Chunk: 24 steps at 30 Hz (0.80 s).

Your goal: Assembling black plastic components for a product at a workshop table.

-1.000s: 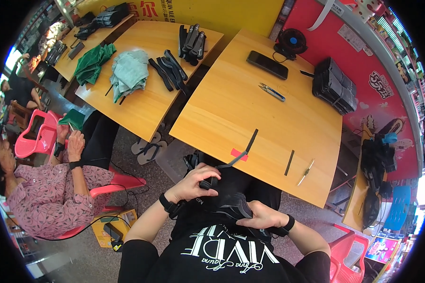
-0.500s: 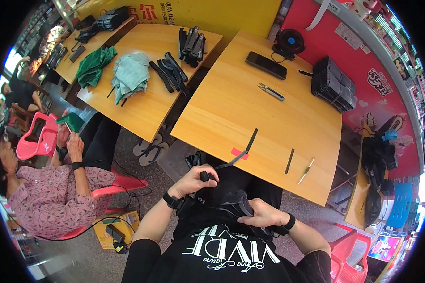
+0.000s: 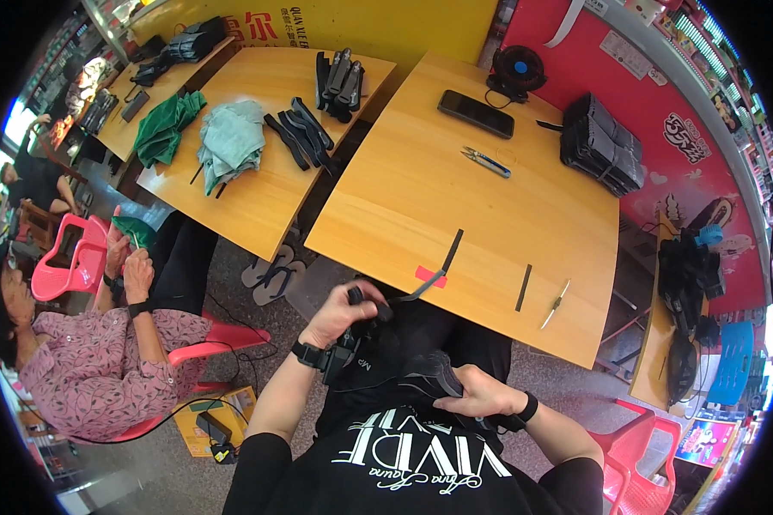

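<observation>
My left hand [image 3: 345, 318] is closed just off the table's near edge, its fingers wrapped on a black strap [image 3: 406, 299]. That strap runs from the hand up onto the table, across a red tape patch [image 3: 429, 276]. Dark folded ends show at the fingers, partly hidden. Over my lap, my right hand [image 3: 483, 393] grips a bundle of black straps [image 3: 434, 371], thumb on top. A short black strip [image 3: 524, 287] lies flat on the table, and right of it rests a thin pale pointed tool [image 3: 555, 304].
Thread snips [image 3: 488, 162], a phone [image 3: 476, 114], a small fan [image 3: 517, 70] and a stack of black packs [image 3: 601, 146] occupy the table's far part. Across a gap, a second table [image 3: 258, 206] bears cloths and dark straps. At left a person [image 3: 116, 360] sits handling green cloth.
My left hand has moved up and slightly left, turning with the strap still in it. The right hand stays nearly still with its bundle. The seated person's green cloth has shifted.
</observation>
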{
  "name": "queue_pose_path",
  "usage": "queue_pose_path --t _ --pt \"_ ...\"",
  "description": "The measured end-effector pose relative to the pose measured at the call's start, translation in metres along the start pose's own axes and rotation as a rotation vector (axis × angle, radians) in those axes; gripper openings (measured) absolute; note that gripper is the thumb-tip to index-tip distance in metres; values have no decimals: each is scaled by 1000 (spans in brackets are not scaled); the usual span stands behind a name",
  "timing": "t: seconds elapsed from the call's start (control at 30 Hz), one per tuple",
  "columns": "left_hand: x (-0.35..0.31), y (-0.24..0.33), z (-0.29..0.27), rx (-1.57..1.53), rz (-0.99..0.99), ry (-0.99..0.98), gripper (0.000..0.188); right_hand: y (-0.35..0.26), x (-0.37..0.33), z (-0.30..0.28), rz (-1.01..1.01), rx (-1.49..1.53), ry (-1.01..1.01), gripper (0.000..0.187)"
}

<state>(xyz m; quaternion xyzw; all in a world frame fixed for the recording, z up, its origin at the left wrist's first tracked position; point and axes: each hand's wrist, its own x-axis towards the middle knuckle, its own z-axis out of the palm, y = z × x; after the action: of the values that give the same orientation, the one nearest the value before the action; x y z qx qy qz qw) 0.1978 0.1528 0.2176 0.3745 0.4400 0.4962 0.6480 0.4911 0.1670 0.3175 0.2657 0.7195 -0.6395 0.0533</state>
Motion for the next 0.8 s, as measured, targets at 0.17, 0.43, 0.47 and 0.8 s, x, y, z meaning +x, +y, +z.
queue_pose_path --t 0.17,0.43,0.47,0.8 --pt "-6 -5 14 437 82 -128 27 -7 4 -1 -145 42 61 26" --pt "9 -18 24 235 111 227 21 -2 0 -1 -34 -108 -9 30" --pt "11 -17 25 236 110 225 21 2 -1 1 -33 -107 -7 30" --pt "40 -17 -3 -180 -63 723 9 17 -29 4 -85 -158 73 29"
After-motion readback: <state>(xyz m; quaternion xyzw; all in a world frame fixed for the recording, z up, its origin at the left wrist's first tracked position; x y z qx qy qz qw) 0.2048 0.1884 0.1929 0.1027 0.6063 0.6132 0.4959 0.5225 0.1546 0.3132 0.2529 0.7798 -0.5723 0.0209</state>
